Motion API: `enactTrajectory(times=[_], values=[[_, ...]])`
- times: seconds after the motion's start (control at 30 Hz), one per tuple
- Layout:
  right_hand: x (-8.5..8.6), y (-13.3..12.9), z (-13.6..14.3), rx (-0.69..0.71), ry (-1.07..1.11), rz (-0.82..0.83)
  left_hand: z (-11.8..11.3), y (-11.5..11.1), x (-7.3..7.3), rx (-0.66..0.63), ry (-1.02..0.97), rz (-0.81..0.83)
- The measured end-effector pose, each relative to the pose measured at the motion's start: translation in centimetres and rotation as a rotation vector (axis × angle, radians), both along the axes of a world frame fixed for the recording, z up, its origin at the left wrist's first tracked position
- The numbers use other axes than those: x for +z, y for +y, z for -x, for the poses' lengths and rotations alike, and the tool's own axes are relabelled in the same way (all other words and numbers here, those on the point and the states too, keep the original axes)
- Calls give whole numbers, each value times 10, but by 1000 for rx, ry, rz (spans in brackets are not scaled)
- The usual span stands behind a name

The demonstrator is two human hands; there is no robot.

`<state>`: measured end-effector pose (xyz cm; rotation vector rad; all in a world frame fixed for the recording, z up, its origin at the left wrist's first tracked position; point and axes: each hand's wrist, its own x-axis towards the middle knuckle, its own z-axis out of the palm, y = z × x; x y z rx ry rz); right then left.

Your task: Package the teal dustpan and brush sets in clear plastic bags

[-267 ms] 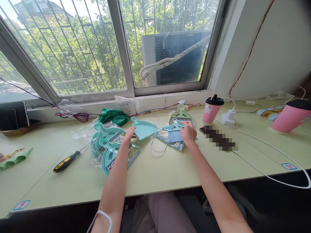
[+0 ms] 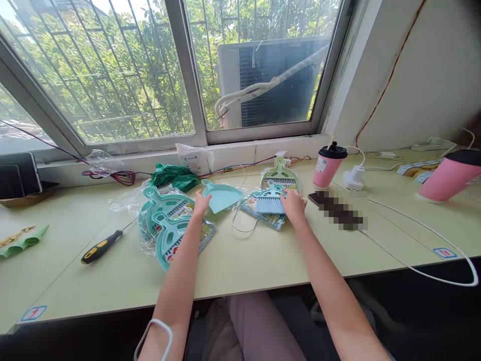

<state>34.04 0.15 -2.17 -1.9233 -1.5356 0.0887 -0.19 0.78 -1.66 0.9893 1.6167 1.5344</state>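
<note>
1. Left hand (image 2: pixel 202 203): fingers closed on the near edge of the loose teal dustpan (image 2: pixel 221 196), which rests on the table (image 2: pixel 263 255).
2. Right hand (image 2: pixel 293 206): fingers curled over the blue brush (image 2: pixel 269 203), which lies on its wrapper; a firm grip cannot be confirmed.
3. Risk: dragging the brush may snag the white cord (image 2: pixel 244 228) just beside it.
4. Risk: a wide right sweep may tip the lidded pink cup (image 2: pixel 326 168); contents not visible.
5. Clear bags (image 2: pixel 171 228) hold packed teal dustpan sets.

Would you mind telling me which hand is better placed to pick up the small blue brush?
The right hand: it already rests against the brush, right of centre. The left hand is across at the loose dustpan.
</note>
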Motion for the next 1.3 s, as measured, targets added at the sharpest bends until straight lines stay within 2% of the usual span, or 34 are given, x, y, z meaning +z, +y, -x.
enactTrajectory(times=[0.1,0.27,0.33,0.4,0.53,0.6,0.7,0.83,0.97,1.1,1.3], values=[[-3,4,-6,-2,79,40,1,0,3,61,51,41],[-5,13,-15,13,314,-2,-2,-4,11,146,-49,-135],[-3,16,-18,33,515,-85,-3,-7,15,148,-131,-194],[2,18,-19,49,724,-240,-4,-10,19,149,-223,-244],[17,14,-18,117,994,-553,-9,-15,26,66,-385,-239],[24,8,-13,219,1102,-594,-16,-17,29,28,-415,-234],[31,-2,3,377,1192,-536,-37,-23,33,-72,-386,-281],[33,-20,32,455,1051,-498,-79,-34,31,-278,-143,-372],[30,-36,51,298,773,-554,-119,-43,21,-505,184,-467],[26,-41,58,125,491,-599,-137,-50,18,-487,276,-516],[26,-42,61,21,329,-609,-132,-54,27,-374,269,-524]])
